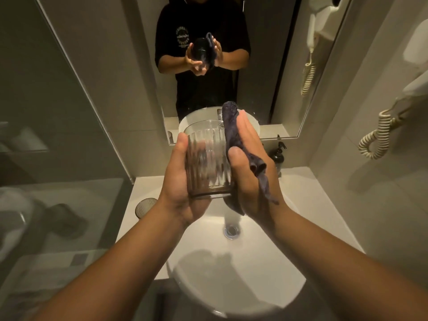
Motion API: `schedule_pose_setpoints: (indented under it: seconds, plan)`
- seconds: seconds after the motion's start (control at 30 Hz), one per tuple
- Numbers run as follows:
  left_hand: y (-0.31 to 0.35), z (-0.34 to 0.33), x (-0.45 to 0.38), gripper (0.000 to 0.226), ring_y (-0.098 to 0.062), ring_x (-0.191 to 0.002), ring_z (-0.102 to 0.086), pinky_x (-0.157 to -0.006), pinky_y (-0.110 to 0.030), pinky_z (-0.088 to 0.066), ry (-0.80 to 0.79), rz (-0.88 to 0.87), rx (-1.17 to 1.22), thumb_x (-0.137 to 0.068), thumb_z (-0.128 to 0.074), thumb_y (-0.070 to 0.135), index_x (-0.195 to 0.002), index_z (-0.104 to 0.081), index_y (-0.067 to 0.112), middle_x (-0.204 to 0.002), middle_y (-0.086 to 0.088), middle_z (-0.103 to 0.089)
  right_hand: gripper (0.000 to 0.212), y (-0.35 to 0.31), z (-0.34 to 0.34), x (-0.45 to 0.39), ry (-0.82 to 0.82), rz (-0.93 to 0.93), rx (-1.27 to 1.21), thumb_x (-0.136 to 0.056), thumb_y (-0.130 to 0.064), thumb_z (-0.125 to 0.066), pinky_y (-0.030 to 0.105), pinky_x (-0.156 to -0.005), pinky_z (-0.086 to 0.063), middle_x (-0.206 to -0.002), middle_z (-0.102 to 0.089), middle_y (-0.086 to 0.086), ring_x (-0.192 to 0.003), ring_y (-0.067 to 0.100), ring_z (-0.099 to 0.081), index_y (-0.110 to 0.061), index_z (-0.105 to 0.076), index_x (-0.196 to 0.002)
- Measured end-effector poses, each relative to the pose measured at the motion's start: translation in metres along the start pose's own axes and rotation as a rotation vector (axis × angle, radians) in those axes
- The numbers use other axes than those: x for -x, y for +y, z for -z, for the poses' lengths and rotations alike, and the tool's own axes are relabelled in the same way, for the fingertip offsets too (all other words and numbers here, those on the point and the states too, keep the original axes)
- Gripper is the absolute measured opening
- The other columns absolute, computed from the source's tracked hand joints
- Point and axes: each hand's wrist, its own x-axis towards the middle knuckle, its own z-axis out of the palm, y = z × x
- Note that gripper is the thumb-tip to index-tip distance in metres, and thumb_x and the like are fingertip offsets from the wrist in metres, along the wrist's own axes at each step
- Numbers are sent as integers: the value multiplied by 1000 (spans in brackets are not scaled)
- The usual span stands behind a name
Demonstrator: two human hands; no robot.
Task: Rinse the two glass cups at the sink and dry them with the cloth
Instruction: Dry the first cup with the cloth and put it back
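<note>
A ribbed clear glass cup (207,158) is held above the white round sink (243,269), mouth pointing away from me. My left hand (178,181) wraps its left side and base. My right hand (250,167) presses a dark purple cloth (234,133) flat against the cup's right side; the cloth's ends stick out above my fingers and hang below my palm. A second ribbed glass cup (144,207) stands on the white counter left of the sink, partly hidden by my left wrist.
The sink drain (231,230) lies below my hands. A dark pump bottle (277,154) stands at the back right of the counter. A mirror (208,66) faces me. A wall hair dryer with coiled cord (379,133) hangs at the right. A glass shower partition (58,135) stands left.
</note>
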Motion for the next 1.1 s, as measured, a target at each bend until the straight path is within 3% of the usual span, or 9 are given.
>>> schedule_pose_setpoints:
  seconds: [0.1,0.2,0.43,0.57,0.63,0.7,0.83,0.97,1.1]
  plan:
    - [2,5,-1,82,-34,-140,-46,-117,-48,-36,-16,39,14,-95,-34,70,-150,-41,9,-153,-20,-45,58,-2,-5,27,-69,153,144,-96,-21,-43,55,-117,-24,-160,-20,16,-149,27,-15,-5,-26,-148]
    - [0,12,-1,81,-31,-135,-53,-109,-45,-45,-7,68,17,-94,-35,71,-148,-46,12,-149,-17,-51,57,2,-9,42,-69,217,217,-95,-19,-43,59,-114,-28,-159,-19,18,-149,31,-13,-4,-25,-147]
    - [0,4,3,77,-29,-116,-68,-93,-42,-57,42,152,47,-94,-33,73,-140,-56,15,-133,-15,-66,61,5,-6,11,-20,12,-43,-94,-41,-41,58,-115,-25,-161,-20,4,-149,22,-18,-28,-23,-151]
    - [2,8,-3,70,-25,-114,-69,-98,-42,-54,220,91,-280,-97,-30,69,-137,-58,19,-127,-10,-70,61,8,-2,10,4,14,12,-95,-36,-44,55,-117,-23,-161,-21,7,-149,20,-17,-23,-23,-151]
    - [4,8,-4,55,-20,-101,-75,-84,-35,-60,337,-21,-480,-103,-33,57,-126,-64,18,-114,-8,-76,60,6,1,10,-8,43,150,-96,-30,-44,52,-119,-23,-161,-20,9,-150,20,-15,-14,-24,-150]
    - [5,5,-2,52,-16,-98,-75,-75,-31,-61,314,-50,-556,-104,-28,55,-123,-65,23,-109,-3,-78,56,3,1,9,-81,123,296,-96,-25,-42,50,-119,-22,-159,-22,11,-150,25,-13,-6,-30,-148]
    - [3,-2,3,67,-17,-119,-66,-100,-46,-52,185,-7,-516,-90,-29,72,-139,-55,34,-128,4,-71,52,-3,-5,7,-136,262,494,-95,-22,-42,44,-120,-21,-155,-31,16,-149,29,-17,-1,-41,-142]
    - [-1,4,0,62,-20,-121,-65,-106,-47,-48,223,-40,-432,-95,-32,69,-137,-58,31,-128,0,-70,52,-4,-2,7,-167,243,488,-95,-22,-42,41,-120,-20,-156,-31,15,-149,27,-17,-1,-41,-142]
    - [5,15,-4,79,-31,-127,-61,-110,-48,-43,227,29,-294,-92,-32,76,-140,-56,18,-135,-14,-65,51,-4,-5,35,-183,256,429,-94,-18,-45,42,-120,-21,-155,-30,16,-149,28,-17,0,-40,-142]
